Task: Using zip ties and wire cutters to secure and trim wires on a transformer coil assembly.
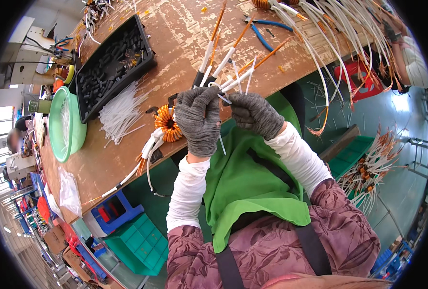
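Note:
Both of my hands wear grey knit gloves and meet at the table's near edge. My left hand (199, 120) is closed, fingers pinched near a loop of white cable tie (222, 144) whose tail hangs below. My right hand (258, 114) is closed at the same spot, its fingertips pressed on the tie. Just beyond my fingers, white-sleeved leads (238, 79) with bare copper ends fan out away from me. Black sleeves sit on some of them. An orange wire-wound ring coil (167, 124) lies left of my left hand, with white leads trailing toward the table edge.
On the left stand a black tray (152, 62) of short black tubes, a pile of white cable ties (122, 114) and a green bowl (74, 139). Blue-handled pliers (262, 37) lie ahead. More wired coils are at upper right, near another person's arm (409, 58). Green crates stand below.

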